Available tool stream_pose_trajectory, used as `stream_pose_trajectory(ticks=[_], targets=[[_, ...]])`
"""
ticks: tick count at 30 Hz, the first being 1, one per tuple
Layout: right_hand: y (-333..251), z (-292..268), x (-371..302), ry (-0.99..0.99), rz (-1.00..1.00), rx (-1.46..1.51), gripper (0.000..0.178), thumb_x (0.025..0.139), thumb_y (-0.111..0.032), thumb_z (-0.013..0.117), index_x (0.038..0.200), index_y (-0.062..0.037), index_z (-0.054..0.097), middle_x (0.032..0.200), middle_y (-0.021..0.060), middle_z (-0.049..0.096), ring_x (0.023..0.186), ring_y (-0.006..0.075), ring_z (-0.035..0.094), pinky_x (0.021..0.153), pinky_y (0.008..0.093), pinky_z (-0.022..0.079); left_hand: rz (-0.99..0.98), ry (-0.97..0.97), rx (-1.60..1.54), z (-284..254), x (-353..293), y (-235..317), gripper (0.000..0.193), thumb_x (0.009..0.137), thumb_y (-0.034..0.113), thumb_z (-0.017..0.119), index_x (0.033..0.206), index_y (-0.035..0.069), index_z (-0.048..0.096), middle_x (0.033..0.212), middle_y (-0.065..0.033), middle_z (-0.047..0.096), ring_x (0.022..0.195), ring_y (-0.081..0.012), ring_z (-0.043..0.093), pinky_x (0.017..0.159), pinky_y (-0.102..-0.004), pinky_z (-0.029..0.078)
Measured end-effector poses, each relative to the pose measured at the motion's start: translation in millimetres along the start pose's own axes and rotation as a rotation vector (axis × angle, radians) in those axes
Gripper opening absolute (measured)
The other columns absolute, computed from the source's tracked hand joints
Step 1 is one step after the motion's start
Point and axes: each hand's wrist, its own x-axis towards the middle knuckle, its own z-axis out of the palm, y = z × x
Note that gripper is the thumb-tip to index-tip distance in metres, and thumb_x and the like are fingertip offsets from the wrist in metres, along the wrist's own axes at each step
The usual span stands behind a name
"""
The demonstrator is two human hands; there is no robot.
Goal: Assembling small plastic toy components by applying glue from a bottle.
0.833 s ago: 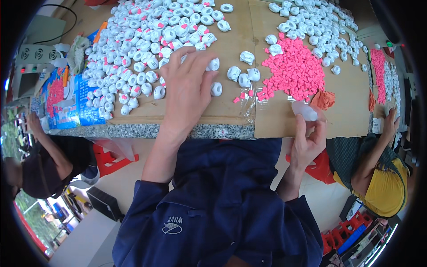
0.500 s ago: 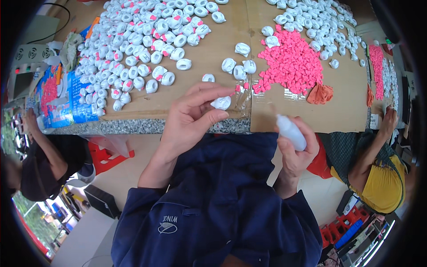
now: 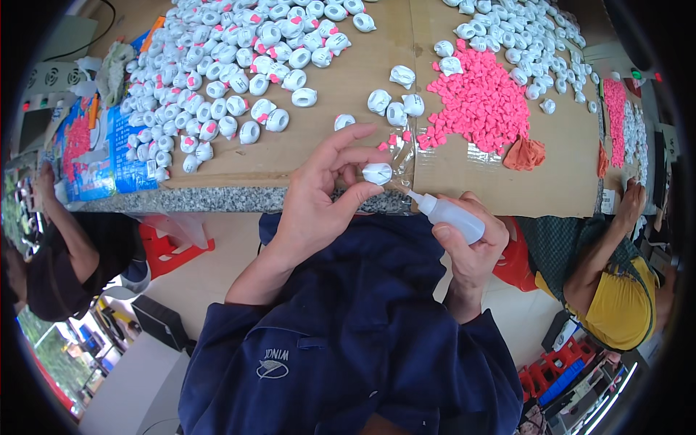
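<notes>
Left hand (image 3: pixel 322 187) grip pinches white piece (image 3: pixel 377 173) near table (image 3: pixel 217 201) edge; right hand (image 3: pixel 475 245) grip holds squeeze bottle (image 3: pixel 455 219). Nozzle (image 3: pixel 415 196) near piece, apart. Step: apparently aligning nozzle; next move likely needs steady pinch, fine aim.

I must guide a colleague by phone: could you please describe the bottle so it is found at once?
Go to the table; at its front edge is the right hand. It holds the bottle, nozzle pointing toward the left hand. Unlike the white pieces around, it is a translucent cylinder.
</notes>
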Motion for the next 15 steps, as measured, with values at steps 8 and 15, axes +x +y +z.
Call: stream_pose_trajectory(ticks=[8, 15], targets=[[-1.0, -2.4, 0.1, 0.020, 0.004, -0.003, 0.031, 0.064, -0.007, 0.075, 0.090, 0.0047, 0.065, 0.066, 0.0062, 0.058, 0.057, 0.0117, 0.047, 0.051, 0.0228, 0.034, 0.001, 0.013, -0.004, -0.2, 1.3, 0.6, 0.054, 0.078, -0.009, 0.059, 0.127, 0.000, 0.038, 0.103, -0.0091, 0.059, 0.079, -0.0065, 0.052, 0.069, -0.0191, 0.042], [1.6, -1.9, -0.8, 0.015, 0.026, 0.023, 0.030, 0.064, -0.006, 0.074, 0.091, 0.0045, 0.066, 0.064, 0.0052, 0.056, 0.057, 0.0113, 0.047, 0.051, 0.0227, 0.034, 0.042, 0.060, -0.027, 0.4, 1.8, -3.0, 0.052, 0.077, -0.010, 0.057, 0.124, 0.001, 0.042, 0.104, -0.0066, 0.061, 0.067, -0.0048, 0.044, 0.063, -0.0178, 0.040]])
